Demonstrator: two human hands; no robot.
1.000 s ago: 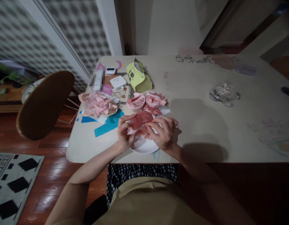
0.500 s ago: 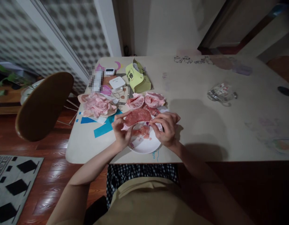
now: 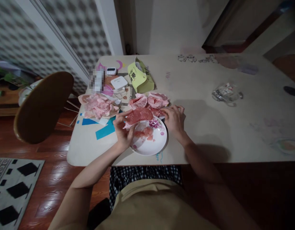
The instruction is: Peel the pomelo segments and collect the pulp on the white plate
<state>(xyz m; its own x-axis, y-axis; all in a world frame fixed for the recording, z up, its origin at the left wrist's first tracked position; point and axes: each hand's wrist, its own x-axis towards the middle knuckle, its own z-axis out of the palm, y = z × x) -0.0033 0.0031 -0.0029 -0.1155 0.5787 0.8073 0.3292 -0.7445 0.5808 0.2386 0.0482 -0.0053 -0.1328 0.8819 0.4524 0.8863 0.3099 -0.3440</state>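
My left hand [image 3: 123, 129] is closed on the edge of a large red pomelo segment [image 3: 139, 115], holding it above the far left side of a plate. That white plate [image 3: 154, 147] has a purple flower pattern and carries several small pieces of pulp [image 3: 146, 132]. Beyond the plate's right rim, my right hand [image 3: 174, 119] has its fingers bent together by reddish scraps [image 3: 157, 111]. What lies between these fingertips, if anything, is too small to tell. Behind the scraps lie two pink-skinned pomelo chunks [image 3: 158, 100].
A heap of pale pink peel [image 3: 99, 105] lies at the left over blue strips [image 3: 105, 130]. Farther back are a yellow-green visor cap [image 3: 140, 76], a white box-shaped device [image 3: 119, 82] and a small white gadget [image 3: 111, 71]. A clear plastic bundle [image 3: 226, 94] rests on the right.
My right hand has left the segment and moved away and right, to the scraps past the plate's rim. The plate's flower pattern is now uncovered. My left hand still holds the segment.
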